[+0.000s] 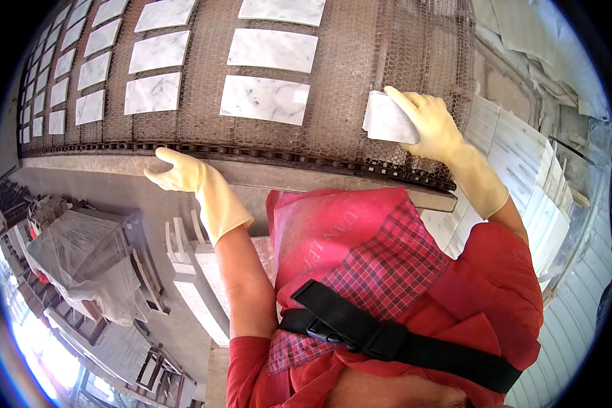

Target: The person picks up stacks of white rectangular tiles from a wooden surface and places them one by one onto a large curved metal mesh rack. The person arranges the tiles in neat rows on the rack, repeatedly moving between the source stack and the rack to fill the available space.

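Observation:
My right hand [428, 126], in a pale yellow rubber glove, grips the right end of a small stack of white marble tiles [387, 120]. The stack is over the near right part of a brown wire-mesh conveyor belt [347, 75]; whether it rests on the mesh I cannot tell. My left hand [178, 171], gloved alike, is at the belt's near edge with thumb and fingers apart and nothing in them. Closest to the stack on its left lies a grey-veined marble tile [265, 99], flat on the mesh. More tiles [152, 93] lie in spaced rows towards the far left.
A dark chain [251, 154] runs along the belt's near edge, above a metal rail [279, 178]. White slabs [517, 163] stand to the right. At lower left are a plastic-wrapped load [88, 255] and pale stone strips [200, 299] on the floor side.

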A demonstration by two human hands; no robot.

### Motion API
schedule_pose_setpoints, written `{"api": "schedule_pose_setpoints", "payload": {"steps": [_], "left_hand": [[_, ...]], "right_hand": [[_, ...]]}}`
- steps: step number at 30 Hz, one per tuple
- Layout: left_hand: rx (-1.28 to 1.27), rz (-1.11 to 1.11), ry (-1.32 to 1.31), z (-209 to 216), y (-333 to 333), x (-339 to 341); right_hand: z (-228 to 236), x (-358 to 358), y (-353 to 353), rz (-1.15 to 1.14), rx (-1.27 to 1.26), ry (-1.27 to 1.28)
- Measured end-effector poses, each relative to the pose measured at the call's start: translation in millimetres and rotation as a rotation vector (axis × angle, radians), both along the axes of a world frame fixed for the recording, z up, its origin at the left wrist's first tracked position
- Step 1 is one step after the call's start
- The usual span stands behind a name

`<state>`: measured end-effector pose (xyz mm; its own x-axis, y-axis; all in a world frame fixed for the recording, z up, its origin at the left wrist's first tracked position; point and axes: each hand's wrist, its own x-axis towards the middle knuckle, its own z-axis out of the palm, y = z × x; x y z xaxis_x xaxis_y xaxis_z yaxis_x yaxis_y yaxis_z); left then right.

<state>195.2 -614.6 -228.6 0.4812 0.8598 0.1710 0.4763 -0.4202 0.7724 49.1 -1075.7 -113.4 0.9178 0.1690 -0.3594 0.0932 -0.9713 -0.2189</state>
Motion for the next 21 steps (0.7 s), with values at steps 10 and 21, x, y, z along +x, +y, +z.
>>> {"api": "schedule_pose_setpoints", "payload": {"steps": [10, 21], "left_hand": [[-0.038, -0.007, -0.019, 1, 2, -5], [-0.020, -0.025, -0.023, -2, 3, -9]], "right_hand": [[5, 35, -37, -0.031, 0.355, -0.235], [-38, 73, -49, -0.049, -0.033, -0.011]]}}
